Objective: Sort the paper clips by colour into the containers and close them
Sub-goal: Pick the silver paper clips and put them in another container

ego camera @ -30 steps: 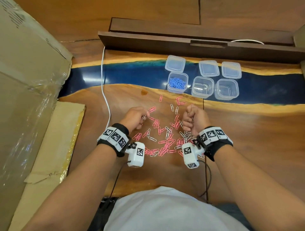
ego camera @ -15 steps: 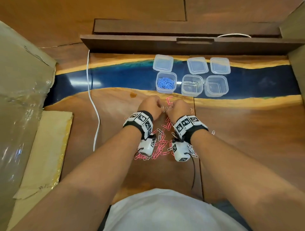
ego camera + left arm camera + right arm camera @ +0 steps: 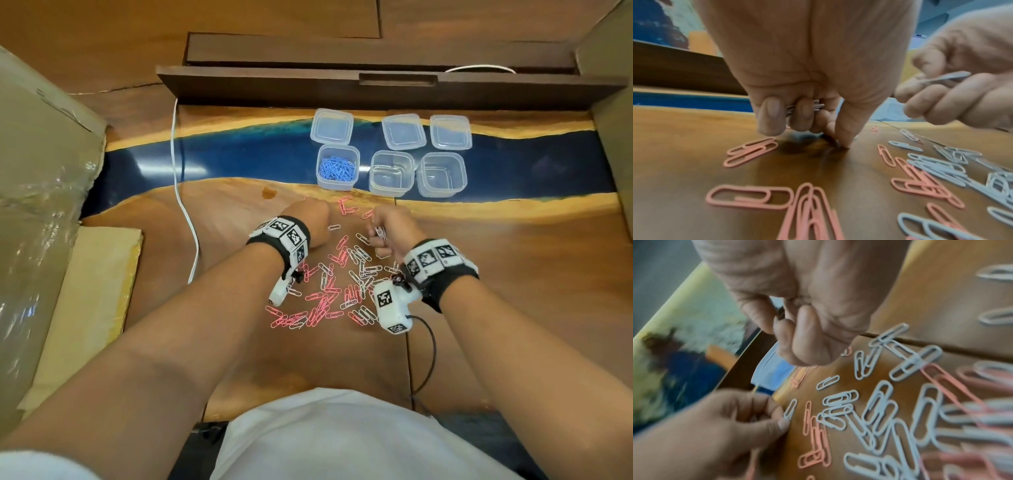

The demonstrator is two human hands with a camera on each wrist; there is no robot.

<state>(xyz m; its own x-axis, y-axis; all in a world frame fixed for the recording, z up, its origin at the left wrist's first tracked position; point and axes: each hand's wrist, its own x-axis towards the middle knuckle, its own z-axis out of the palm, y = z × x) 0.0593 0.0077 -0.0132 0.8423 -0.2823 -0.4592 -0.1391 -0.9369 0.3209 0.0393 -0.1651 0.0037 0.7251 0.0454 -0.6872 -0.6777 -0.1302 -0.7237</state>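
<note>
Pink and white paper clips lie scattered on the wooden table between my wrists. My left hand is at the pile's far left edge. It grips several white clips in curled fingers, and one fingertip touches the table. My right hand hovers just right of it, its fingers curled round more white clips. Beyond stand three clear containers: one holds blue clips, while the middle one and the right one look empty. Their lids lie behind them.
A large cardboard box wrapped in plastic fills the left side. A white cable runs down the table left of my left hand. A dark wooden ledge borders the back. Bare table lies to the right.
Both hands moved from the middle of the pile to its far edge and came close together. The right hand has since drawn slightly back to the right.
</note>
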